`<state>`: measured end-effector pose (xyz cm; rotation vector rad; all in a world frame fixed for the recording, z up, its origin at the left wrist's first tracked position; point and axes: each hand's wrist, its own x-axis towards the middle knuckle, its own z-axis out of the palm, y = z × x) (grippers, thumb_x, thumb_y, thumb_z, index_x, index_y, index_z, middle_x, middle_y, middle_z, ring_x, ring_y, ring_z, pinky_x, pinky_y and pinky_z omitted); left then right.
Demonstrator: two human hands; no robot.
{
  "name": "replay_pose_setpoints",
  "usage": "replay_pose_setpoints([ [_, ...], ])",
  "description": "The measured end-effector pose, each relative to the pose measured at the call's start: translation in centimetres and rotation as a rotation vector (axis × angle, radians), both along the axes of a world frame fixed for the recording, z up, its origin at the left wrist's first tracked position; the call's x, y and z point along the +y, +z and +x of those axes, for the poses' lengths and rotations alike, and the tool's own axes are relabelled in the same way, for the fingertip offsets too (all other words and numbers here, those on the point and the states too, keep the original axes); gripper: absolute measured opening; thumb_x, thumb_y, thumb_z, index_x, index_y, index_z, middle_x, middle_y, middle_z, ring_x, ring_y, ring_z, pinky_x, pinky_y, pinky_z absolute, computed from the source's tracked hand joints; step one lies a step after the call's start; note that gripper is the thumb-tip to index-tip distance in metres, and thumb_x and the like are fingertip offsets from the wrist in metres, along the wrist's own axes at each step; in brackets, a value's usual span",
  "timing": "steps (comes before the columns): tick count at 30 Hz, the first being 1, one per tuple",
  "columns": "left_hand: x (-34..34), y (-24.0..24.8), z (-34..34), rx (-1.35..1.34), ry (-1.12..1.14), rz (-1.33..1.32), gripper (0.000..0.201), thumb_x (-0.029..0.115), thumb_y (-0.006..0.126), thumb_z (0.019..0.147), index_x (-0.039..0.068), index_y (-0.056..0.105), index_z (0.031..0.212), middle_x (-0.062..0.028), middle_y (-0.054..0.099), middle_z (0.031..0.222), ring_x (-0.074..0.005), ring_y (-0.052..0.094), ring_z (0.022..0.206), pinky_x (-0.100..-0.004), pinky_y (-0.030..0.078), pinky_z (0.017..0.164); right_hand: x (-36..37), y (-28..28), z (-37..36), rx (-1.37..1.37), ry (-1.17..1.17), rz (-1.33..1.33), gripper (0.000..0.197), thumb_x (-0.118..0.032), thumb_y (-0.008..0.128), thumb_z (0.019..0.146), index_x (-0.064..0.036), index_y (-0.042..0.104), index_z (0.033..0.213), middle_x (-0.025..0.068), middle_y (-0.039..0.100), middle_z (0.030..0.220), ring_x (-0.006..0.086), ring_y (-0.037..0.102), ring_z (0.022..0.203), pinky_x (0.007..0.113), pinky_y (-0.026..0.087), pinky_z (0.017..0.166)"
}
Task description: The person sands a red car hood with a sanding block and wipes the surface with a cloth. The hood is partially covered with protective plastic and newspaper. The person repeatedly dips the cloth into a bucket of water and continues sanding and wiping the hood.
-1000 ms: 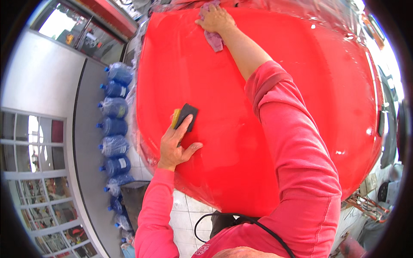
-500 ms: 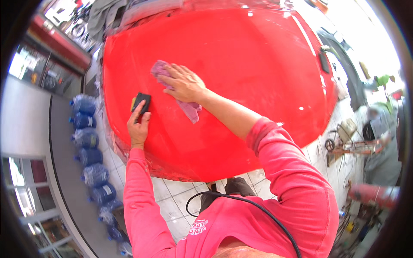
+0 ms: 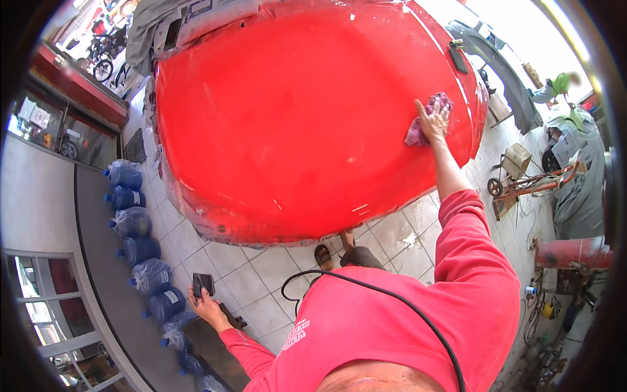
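A glossy red car hood (image 3: pixel 287 124) spreads out in front of me, with masking film round its edges. Near its right edge my right hand (image 3: pixel 432 124) presses a crumpled pink-purple cloth (image 3: pixel 441 101) against the paint. The fingers lie over the cloth, and some of it shows beyond them. Off the hood at the lower left, my left hand (image 3: pixel 208 308) grips a small black block (image 3: pixel 203 284) above the tiled floor. Its thumb and fingers are partly hidden by the block.
Several blue water jugs (image 3: pixel 138 251) line the left wall. A dark flat piece (image 3: pixel 459 61) lies at the hood's far right edge. To the right stand a hand cart (image 3: pixel 532 183), a grey car bumper (image 3: pixel 499 72) and a red cylinder (image 3: pixel 568 253). A black cable (image 3: pixel 385 304) crosses my shirt.
My right hand has slid the cloth from the hood's left part to its right edge. My left hand has lifted the black block off the hood and drawn it back toward me.
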<state>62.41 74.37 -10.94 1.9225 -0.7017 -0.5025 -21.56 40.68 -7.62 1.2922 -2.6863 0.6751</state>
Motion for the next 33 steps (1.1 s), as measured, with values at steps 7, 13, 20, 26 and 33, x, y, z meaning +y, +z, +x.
replay_pose_setpoints([
  [7,-3.1,3.0,-2.4,0.369,0.170,-0.414,0.035,0.001,0.066,0.105,0.001,0.060,0.139,-0.0140,0.066,0.130,-0.0233,0.069,0.108,-0.0352,0.066,0.095,0.2,4.7,28.8,0.099,0.581,-0.127,0.089,-0.075,0.062,0.098,-0.0196,0.047,0.167,0.0200,0.021,0.183,0.0452,0.021,0.168,0.058,0.023,0.135],
  [13,-11.6,5.8,-8.4,0.580,0.069,-0.719,0.028,0.001,0.071,0.104,-0.006,0.063,0.129,-0.0173,0.068,0.124,-0.0246,0.072,0.109,-0.0384,0.067,0.098,5.1,2.4,43.8,0.053,1.167,-0.121,0.058,-0.049,0.063,0.106,-0.0244,0.058,0.158,0.0158,0.033,0.178,0.0426,0.029,0.165,0.056,0.023,0.136],
  [20,-10.1,6.8,-9.7,0.700,-0.093,-0.775,0.035,0.018,0.072,0.104,-0.007,0.070,0.129,-0.0121,0.072,0.137,-0.0237,0.072,0.114,-0.0348,0.067,0.092,9.2,1.3,35.1,0.115,1.320,-0.185,0.049,-0.043,0.067,0.105,-0.0343,0.064,0.153,0.0087,0.043,0.174,0.0361,0.037,0.162,0.055,0.025,0.135],
  [26,-9.8,14.2,-18.4,0.512,-0.223,-0.710,0.045,0.020,0.059,0.110,-0.002,0.058,0.150,-0.0246,0.070,0.138,-0.0309,0.073,0.121,-0.0373,0.069,0.088,8.6,3.0,14.9,0.164,0.838,-0.264,0.054,-0.045,0.071,0.100,-0.0309,0.064,0.152,0.0090,0.045,0.173,0.0381,0.043,0.158,0.058,0.035,0.129],
  [33,-15.0,17.4,-36.7,0.218,-0.669,-0.213,0.049,0.010,0.060,0.112,0.010,0.054,0.161,-0.0181,0.077,0.122,-0.0239,0.078,0.104,-0.0362,0.069,0.079,3.0,-0.3,-10.5,0.077,0.294,-0.140,0.058,-0.058,0.058,0.108,-0.0316,0.058,0.160,0.0122,0.034,0.180,0.0352,0.033,0.165,0.054,0.027,0.134],
])
